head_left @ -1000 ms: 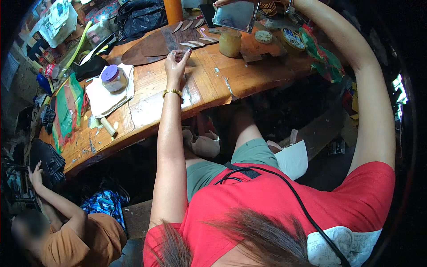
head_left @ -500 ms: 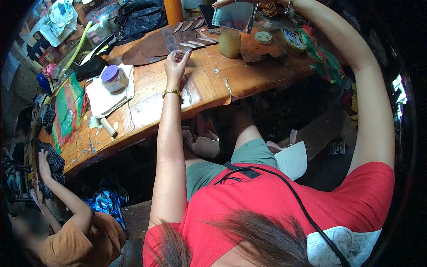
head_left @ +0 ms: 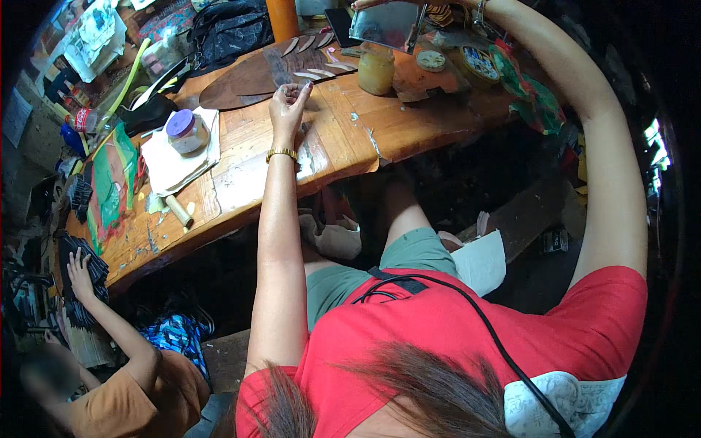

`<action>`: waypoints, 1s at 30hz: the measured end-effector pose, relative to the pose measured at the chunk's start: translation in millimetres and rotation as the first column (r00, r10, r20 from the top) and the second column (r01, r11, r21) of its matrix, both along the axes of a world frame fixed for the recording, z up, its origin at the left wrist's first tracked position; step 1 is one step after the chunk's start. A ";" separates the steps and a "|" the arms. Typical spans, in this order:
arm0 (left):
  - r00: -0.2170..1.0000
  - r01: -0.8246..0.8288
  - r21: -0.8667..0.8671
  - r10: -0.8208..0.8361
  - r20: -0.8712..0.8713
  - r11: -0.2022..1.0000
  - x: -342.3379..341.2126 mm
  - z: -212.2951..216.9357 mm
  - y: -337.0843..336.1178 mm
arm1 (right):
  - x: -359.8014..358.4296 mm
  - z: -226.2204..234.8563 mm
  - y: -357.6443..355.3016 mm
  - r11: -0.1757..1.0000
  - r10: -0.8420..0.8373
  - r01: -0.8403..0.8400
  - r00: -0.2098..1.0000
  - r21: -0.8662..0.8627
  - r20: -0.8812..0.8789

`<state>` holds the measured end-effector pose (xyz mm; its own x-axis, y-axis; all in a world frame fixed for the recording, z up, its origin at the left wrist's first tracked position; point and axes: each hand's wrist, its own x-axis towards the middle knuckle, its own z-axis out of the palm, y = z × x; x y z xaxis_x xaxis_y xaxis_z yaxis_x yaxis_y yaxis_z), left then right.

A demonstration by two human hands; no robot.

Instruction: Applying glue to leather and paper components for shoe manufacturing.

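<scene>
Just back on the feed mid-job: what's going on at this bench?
The person's left hand is at the bench, fingers curled, beside a brown sheet; whether it holds anything is unclear. The right hand, partly cut off by the picture's top edge, appears to hold a shiny panel near a yellowish jar. A purple-lidded jar stands on white sheets. At lower left, a co-worker's hand is at a dark pile.
</scene>
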<state>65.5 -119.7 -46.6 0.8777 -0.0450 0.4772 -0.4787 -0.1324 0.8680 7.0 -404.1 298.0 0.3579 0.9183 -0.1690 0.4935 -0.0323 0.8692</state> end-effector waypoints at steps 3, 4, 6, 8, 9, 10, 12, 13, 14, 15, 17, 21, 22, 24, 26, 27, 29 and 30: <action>0.999 -0.015 -0.032 0.017 0.045 0.999 2.2 -1.0 -0.7 | 0.0 0.2 -2.4 1.000 -0.002 0.002 1.000 -0.014 0.028; 0.999 -0.015 -0.032 0.017 0.045 0.999 2.7 -1.1 -0.9 | 0.7 0.2 -3.3 1.000 0.012 -0.011 0.998 -0.026 0.054; 0.999 -0.015 -0.031 0.017 0.044 0.999 2.7 -0.7 -1.1 | 2.5 -0.3 -5.3 1.000 0.023 -0.022 0.997 -0.018 0.067; 0.999 -0.031 -0.024 0.031 -0.035 0.999 1.4 0.2 -0.9 | 4.5 -1.2 -6.4 0.999 0.035 -0.035 0.996 -0.012 0.081; 1.000 -0.010 -0.045 0.011 0.017 0.999 0.6 0.8 -0.6 | 5.2 -1.7 -6.5 0.999 0.045 -0.045 0.996 -0.002 0.075; 1.000 -0.014 -0.017 0.014 -0.011 1.000 -0.4 1.3 0.1 | 5.4 -2.0 -6.7 0.998 0.056 -0.056 0.996 0.008 0.070; 0.999 -0.018 0.011 0.019 -0.038 1.000 -1.4 2.2 1.0 | 4.3 -2.6 -7.1 1.000 0.017 -0.018 0.999 0.016 0.048; 1.000 -0.015 0.012 0.015 -0.025 1.000 -1.3 2.7 1.4 | 3.4 -2.7 -7.3 0.999 -0.023 0.022 0.999 0.024 0.027; 0.998 -0.033 0.031 0.034 -0.046 0.999 -1.1 2.7 1.7 | 2.6 -2.9 -7.2 0.999 -0.023 0.022 0.999 0.025 0.027; 1.000 -0.010 0.014 0.010 -0.011 1.000 -0.5 2.8 1.6 | 1.9 -2.7 -7.1 0.999 -0.031 0.031 0.999 0.039 0.013; 0.998 -0.060 0.057 0.061 -0.006 0.997 0.7 1.9 1.3 | 1.2 -2.8 -7.1 0.998 -0.041 0.041 0.999 0.054 -0.002; 1.000 -0.009 0.002 0.009 0.015 1.000 2.5 -1.0 1.2 | 2.5 -3.4 -9.2 0.997 -0.025 0.026 1.000 0.076 -0.020; 1.000 -0.006 0.001 0.006 0.007 1.000 3.0 -1.6 1.2 | 2.9 -3.5 -10.1 0.996 -0.020 0.022 0.999 0.083 -0.027; 1.000 -0.005 0.001 0.005 -0.002 1.000 4.3 -2.7 1.2 | 3.3 -3.8 -12.0 0.996 -0.027 0.029 0.999 0.078 -0.025; 0.999 -0.025 0.015 0.025 -0.033 1.000 6.5 -3.5 1.0 | 3.3 -3.8 -13.1 0.997 -0.034 0.036 0.999 0.073 -0.022; 1.000 -0.002 -0.004 0.002 0.014 1.000 7.6 -4.3 1.1 | 3.2 -3.5 -13.1 0.997 -0.029 0.030 1.000 0.072 -0.012; 1.000 -0.020 0.013 0.020 -0.024 1.000 9.4 -6.4 1.2 | 2.4 -2.9 -12.6 0.997 -0.024 0.024 1.000 0.071 -0.004; 1.000 0.001 -0.001 -0.001 0.012 1.000 10.4 -7.5 1.2 | 2.1 -2.4 -12.1 0.998 -0.019 0.017 0.999 0.057 0.026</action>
